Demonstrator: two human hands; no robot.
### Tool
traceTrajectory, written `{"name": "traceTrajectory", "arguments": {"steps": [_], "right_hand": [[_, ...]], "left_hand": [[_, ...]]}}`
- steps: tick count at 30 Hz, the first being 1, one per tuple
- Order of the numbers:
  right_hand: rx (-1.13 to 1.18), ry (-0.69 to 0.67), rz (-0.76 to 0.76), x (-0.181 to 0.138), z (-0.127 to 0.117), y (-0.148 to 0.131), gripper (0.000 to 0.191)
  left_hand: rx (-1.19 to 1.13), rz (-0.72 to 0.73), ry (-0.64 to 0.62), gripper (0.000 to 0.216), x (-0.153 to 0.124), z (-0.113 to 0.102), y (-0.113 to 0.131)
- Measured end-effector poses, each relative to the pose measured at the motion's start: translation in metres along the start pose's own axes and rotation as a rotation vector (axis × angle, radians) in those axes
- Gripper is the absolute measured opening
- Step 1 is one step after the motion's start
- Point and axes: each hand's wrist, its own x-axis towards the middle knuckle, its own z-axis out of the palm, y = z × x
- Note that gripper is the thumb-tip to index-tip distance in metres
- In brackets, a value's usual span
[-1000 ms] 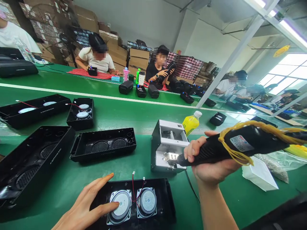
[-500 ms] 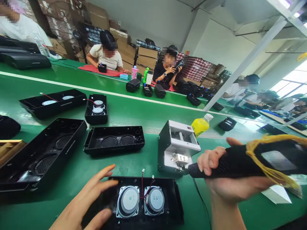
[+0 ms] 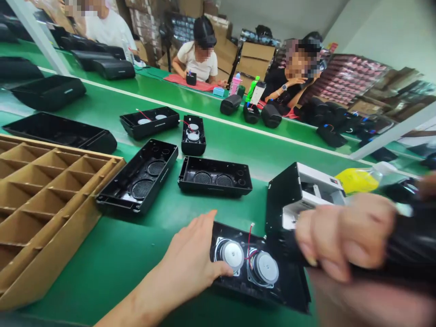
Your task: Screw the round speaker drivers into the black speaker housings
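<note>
In front of me lies a black speaker housing (image 3: 247,293) with two round speaker drivers (image 3: 232,255) set in it and thin red wires with white plugs rising between them. My left hand (image 3: 190,254) grips the housing's left end, fingers at the far edge and thumb beside the left driver. My right hand (image 3: 344,236), blurred, is closed round a black electric screwdriver (image 3: 412,236) above the housing's right side. The screwdriver's tip is hard to make out near the screw feeder (image 3: 284,195), a black and white machine partly hidden behind that hand.
Two black housings without drivers (image 3: 214,188) (image 3: 136,181) lie beyond my left hand. Smaller housings with drivers (image 3: 194,147) (image 3: 150,129) sit farther back. A cardboard divider box (image 3: 68,245) stands at left, a yellow bottle (image 3: 357,179) behind the feeder. Several people work across the bench.
My view has swung left, bringing the divider box in. My left hand has gone from spread beside the housing to gripping its end. The screwdriver has come nearer to me, away from the feeder's front.
</note>
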Motion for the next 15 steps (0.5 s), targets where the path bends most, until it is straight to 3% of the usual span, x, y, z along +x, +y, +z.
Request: {"name": "traceTrajectory", "arguments": {"steps": [4, 9, 15], "right_hand": [[0.160, -0.102, 0.110, 0.000, 0.046, 0.039, 0.051], [0.184, -0.141, 0.134, -0.004, 0.047, 0.073, 0.066], [0.142, -0.116, 0.151, -0.002, 0.048, 0.080, 0.065]], "left_hand": [[0.055, -0.034, -0.007, 0.099, 0.006, -0.007, 0.009], [0.060, -0.026, -0.013, 0.075, 0.006, -0.013, 0.013], [0.084, -0.005, -0.017, 0.055, 0.004, -0.015, 0.014]]}}
